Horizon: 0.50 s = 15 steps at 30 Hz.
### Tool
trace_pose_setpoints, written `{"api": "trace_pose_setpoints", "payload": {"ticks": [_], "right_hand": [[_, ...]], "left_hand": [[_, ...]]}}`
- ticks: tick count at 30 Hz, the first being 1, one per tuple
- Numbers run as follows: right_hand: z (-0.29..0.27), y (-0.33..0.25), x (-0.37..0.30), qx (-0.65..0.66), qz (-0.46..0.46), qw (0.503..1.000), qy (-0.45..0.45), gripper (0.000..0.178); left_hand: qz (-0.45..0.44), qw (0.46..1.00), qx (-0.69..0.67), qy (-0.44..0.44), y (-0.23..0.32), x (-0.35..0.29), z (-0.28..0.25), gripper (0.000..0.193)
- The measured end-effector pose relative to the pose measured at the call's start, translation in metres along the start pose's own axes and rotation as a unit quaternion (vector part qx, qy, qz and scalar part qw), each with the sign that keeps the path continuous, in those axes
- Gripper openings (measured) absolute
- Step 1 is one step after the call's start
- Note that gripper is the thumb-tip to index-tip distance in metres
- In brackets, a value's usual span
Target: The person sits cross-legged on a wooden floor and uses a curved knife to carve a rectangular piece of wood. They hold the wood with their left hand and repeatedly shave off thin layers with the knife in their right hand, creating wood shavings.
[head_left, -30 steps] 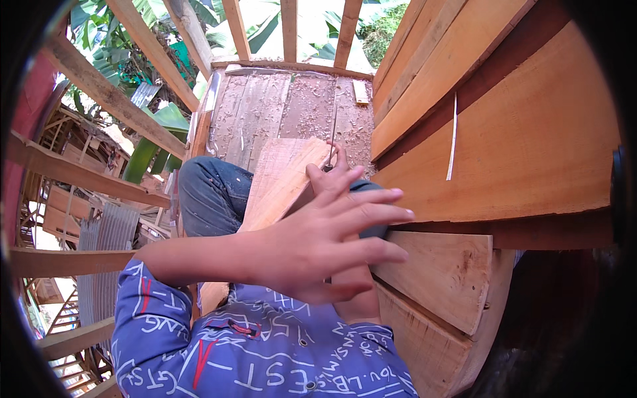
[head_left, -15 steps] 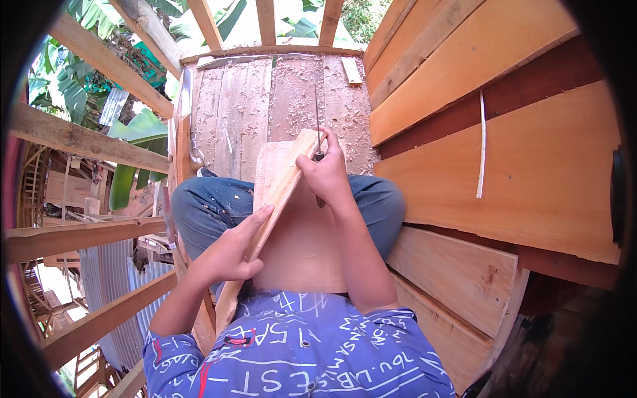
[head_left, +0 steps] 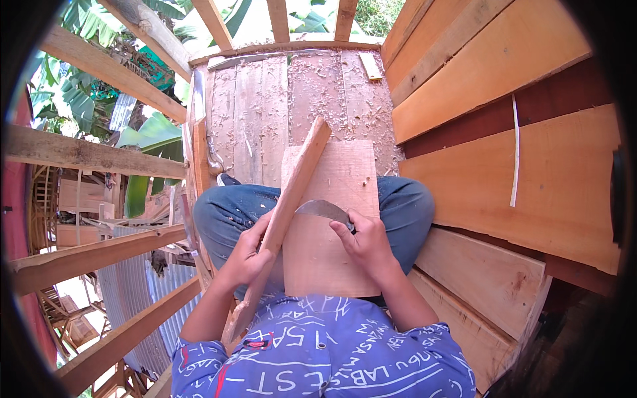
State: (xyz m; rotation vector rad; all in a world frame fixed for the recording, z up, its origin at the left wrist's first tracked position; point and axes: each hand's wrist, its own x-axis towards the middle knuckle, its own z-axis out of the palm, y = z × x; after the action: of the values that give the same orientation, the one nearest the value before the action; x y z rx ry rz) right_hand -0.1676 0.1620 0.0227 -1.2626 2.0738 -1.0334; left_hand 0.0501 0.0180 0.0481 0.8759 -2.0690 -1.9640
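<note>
My left hand (head_left: 252, 257) is wrapped round a long wooden strip (head_left: 304, 161), which slants from beside my waist up and away to the right. In my right hand (head_left: 369, 243) is a knife (head_left: 322, 209) with a broad curved blade. The blade points left, its tip close to the strip's right edge; whether it touches, I cannot tell. Most of the handle is hidden in my fist. Under both lies a flat pale wooden board (head_left: 335, 262), resting across my lap between my bent knees.
Shavings litter the plank floor (head_left: 249, 106) ahead, where a small wood offcut (head_left: 370, 67) lies. A long blade-like tool (head_left: 198, 96) stands along the left edge. Wooden rails (head_left: 99, 149) border the left; large orange-brown boards (head_left: 497, 179) rise on the right, with a thin pale strip (head_left: 515, 152).
My right hand has left the strip's upper end and come down nearer me, turning the knife from pointing away to pointing left. My left hand now wraps round the strip, which stands a little steeper.
</note>
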Motion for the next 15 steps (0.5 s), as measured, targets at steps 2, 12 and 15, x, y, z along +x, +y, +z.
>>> {"api": "trace_pose_setpoints", "payload": {"ticks": [2, 12, 15], "right_hand": [[0.001, -0.006, 0.001, -0.049, -0.009, 0.999, -0.008, 0.053], [-0.014, 0.007, 0.03, -0.163, 0.017, 0.985, 0.046, 0.059], [-0.011, -0.004, 0.021, -0.192, -0.031, 0.981, 0.009, 0.058]], "left_hand": [[-0.007, 0.999, -0.047, 0.02, 0.005, 0.0, 0.011, 0.076], [-0.016, 0.985, -0.153, 0.081, -0.018, -0.01, 0.046, 0.063], [-0.033, 0.984, -0.156, 0.078, -0.015, -0.013, 0.046, 0.061]]}}
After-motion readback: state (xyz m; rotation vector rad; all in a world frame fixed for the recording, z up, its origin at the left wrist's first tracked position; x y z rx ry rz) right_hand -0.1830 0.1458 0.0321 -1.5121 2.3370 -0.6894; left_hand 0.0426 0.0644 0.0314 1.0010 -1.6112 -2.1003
